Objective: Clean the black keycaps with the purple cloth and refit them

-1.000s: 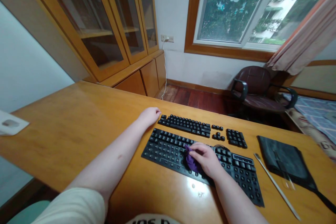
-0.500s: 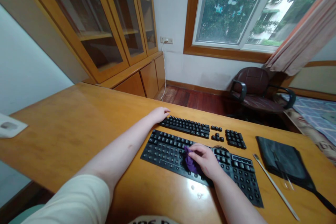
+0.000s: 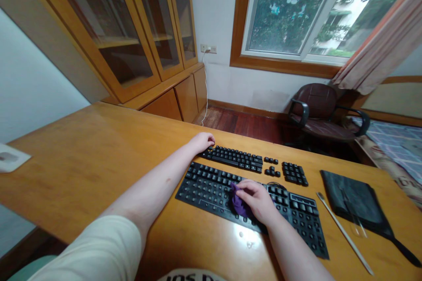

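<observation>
My left hand (image 3: 203,141) is at the far left end of a set of loose black keycaps (image 3: 234,156), laid out in rows on the desk. Its fingertips are pinched on a dark keycap, mostly hidden by the fingers. Nearer to me lies a black keyboard (image 3: 206,189), with many key posts bare and some caps still on its upper rows. A crumpled purple cloth (image 3: 239,204) is pinched in my right hand (image 3: 255,197), above the keyboard's middle and resting against it.
Right of the keyboard are a long thin brush (image 3: 346,235), a dark folded pouch (image 3: 349,197) and wire tongs or a puller (image 3: 352,210) on it. More loose keycaps (image 3: 294,174) lie behind the keyboard. A white object (image 3: 13,158) sits at the desk's left. A chair (image 3: 314,107) stands beyond.
My left hand's fingers have curled inward from a stretched pose and closed at the corner keycap. My right hand and the purple cloth have stayed nearly in place.
</observation>
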Available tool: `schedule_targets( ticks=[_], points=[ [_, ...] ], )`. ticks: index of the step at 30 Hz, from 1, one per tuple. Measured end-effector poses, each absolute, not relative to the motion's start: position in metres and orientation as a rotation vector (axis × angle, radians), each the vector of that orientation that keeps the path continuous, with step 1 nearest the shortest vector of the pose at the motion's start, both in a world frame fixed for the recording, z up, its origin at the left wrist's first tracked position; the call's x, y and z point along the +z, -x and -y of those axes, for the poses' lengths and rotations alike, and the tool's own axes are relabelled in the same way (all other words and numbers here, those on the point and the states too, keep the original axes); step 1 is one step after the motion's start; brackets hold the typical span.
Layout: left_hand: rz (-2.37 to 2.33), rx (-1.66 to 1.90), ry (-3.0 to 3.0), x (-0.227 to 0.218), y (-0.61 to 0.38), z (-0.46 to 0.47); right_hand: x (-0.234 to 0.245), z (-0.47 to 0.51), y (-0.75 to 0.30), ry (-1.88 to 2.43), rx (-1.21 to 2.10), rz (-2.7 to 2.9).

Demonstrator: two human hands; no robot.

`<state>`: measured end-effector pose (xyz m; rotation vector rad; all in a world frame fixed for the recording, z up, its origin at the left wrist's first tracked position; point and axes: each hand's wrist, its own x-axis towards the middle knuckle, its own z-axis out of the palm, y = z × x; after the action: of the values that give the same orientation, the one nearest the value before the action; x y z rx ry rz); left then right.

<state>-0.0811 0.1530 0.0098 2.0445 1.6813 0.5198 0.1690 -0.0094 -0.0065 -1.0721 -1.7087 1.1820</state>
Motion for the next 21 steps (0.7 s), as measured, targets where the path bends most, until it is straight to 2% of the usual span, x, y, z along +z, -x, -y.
schedule_targets(
  ticks=[6, 9, 15, 21],
  points=[
    [-1.658, 0.847, -1.876, 0.04, 0.07, -0.102, -0.007, 0.01, -0.169, 1.084, 1.189, 1.703],
    [-1.339, 1.063, -1.521, 0.04, 0.052, -0.046, -0.007, 0.01, -0.17, 1.112, 1.205, 1.649],
    [-1.13, 1.092, -0.906, 0.014, 0.01, 0.023, -0.008, 0.008, -0.17, 1.108, 1.267, 1.456],
    [-1.057, 1.125, -0.811, 0.003, -0.006, 0.021, -0.009, 0.008, -0.17, 1.072, 1.206, 1.6]
  ],
)
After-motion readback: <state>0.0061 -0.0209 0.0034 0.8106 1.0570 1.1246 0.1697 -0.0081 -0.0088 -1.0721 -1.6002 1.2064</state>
